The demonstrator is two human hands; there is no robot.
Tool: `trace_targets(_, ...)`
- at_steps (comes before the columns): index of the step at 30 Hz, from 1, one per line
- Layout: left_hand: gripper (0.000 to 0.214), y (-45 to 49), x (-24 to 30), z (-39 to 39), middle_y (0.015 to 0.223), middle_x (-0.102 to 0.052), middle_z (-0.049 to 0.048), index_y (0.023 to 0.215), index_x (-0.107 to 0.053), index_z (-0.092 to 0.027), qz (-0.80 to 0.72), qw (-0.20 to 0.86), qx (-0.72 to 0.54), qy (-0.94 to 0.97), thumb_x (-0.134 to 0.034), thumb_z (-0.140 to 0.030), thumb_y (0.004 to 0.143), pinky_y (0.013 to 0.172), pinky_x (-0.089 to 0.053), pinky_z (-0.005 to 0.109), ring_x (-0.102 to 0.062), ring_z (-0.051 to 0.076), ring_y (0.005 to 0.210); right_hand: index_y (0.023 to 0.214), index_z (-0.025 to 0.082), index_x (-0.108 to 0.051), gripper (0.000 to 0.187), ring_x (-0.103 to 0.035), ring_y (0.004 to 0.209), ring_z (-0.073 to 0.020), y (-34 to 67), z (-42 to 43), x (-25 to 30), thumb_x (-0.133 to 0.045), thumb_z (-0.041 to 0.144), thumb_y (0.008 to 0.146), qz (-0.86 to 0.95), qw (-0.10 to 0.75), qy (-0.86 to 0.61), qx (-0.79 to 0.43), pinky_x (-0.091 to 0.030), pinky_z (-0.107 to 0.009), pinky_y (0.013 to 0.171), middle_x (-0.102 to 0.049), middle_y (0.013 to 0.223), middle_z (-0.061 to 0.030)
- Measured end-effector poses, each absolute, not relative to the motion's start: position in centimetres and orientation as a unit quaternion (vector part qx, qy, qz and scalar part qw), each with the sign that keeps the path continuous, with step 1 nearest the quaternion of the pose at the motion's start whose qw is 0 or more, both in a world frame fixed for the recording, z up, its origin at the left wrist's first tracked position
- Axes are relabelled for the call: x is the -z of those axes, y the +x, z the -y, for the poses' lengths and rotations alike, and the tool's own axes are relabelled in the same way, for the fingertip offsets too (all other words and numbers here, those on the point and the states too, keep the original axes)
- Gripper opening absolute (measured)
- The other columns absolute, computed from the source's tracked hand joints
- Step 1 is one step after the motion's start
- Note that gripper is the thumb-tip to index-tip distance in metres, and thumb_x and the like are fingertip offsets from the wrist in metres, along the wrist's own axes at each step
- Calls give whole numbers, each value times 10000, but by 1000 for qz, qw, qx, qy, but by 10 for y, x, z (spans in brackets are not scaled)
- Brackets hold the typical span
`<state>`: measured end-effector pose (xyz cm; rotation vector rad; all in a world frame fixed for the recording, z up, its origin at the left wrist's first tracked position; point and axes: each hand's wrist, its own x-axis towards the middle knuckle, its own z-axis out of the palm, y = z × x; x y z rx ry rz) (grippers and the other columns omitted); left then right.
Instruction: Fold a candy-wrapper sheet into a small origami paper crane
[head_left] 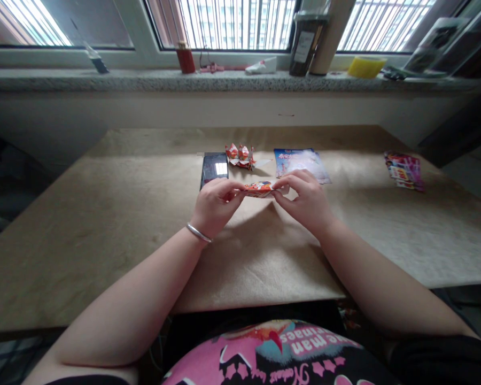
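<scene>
Daylight pours through the windows [240, 24] at the frame's top, nearly burnt out, leaving the lower corners dim. Soft shadows spread across the counter [104, 230] below the hands [210, 206] [307, 200]; a reflection glares on the phone [213, 167]; the edges look stretched and smeared.

The folded wrapper [258, 189] spans the space between the fingertips [236, 185] of the person's left hand [214, 207] and right hand [308, 200], above the table [104, 214]. Beyond the left fingers and a little to their left, a phone [215, 164] lies on the table, its near end close behind the hand. Straight past the left fingers, just right of the phone, sits the folded paper [240, 156]. Beyond the right fingers lie overlapping sheets [299, 160]. Well to the right of all the fingers lies a bunch of packets [409, 171]. Farthest beyond the fingers, behind the table, a windowsill [136, 81] bears a bottle [185, 59] to their left and a jar [303, 47] to their right
</scene>
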<state>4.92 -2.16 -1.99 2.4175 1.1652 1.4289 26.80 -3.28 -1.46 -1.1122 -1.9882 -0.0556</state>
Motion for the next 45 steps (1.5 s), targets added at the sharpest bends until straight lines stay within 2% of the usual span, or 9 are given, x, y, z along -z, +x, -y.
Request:
trace_targets(15,127,52,11,28,533,-521,-38,737,-656,-186,-361,-34,-431,826,-587,-249,823,581,-376,239,-461,97,524,761,238,-627,64,-569,842,-203,263,38,10,-584,217,803,807,418,-415,29,-463,-366,806,-647,804,-40)
trace_targets(24,131,53,10,29,542,-536,-35,728,-643,-190,-378,-35,-421,823,-578,-253,823,594,-385,246,-473,101,530,757,243,-641,65,-572,845,-209,263,39,9,-594,211,789,805,426,-413,23,-471,-393,819,-662,803,-38)
trace_targets(32,146,53,11,28,538,-528,-36,727,-643,-189,-367,-33,-424,827,-579,-266,832,597,-378,248,-472,102,535,727,233,-597,83,-568,830,-201,263,38,9,-572,188,793,813,416,-406,35,-474,-361,801,-652,790,-37)
trace_targets(37,121,51,13,26,572,-551,-29,749,-648,-188,-382,-28,-428,818,-569,-238,824,601,-394,248,-485,106,551,823,234,-614,40,-570,876,-218,264,37,12,-587,221,796,809,404,-426,24,-464,-387,822,-649,852,-48)
trace_targets(40,98,49,15,25,557,-554,-35,782,-670,-194,-400,-14,-445,801,-583,-232,807,587,-404,236,-499,104,548,931,230,-621,156,-568,894,-232,267,33,17,-613,238,775,804,392,-448,19,-463,-403,818,-640,907,-60)
trace_targets(45,111,49,15,24,538,-590,-39,831,-698,-206,-419,0,-468,778,-602,-255,808,574,-425,228,-531,101,531,948,243,-621,193,-576,916,-228,270,28,21,-609,190,762,795,406,-450,0,-476,-401,817,-632,921,-56)
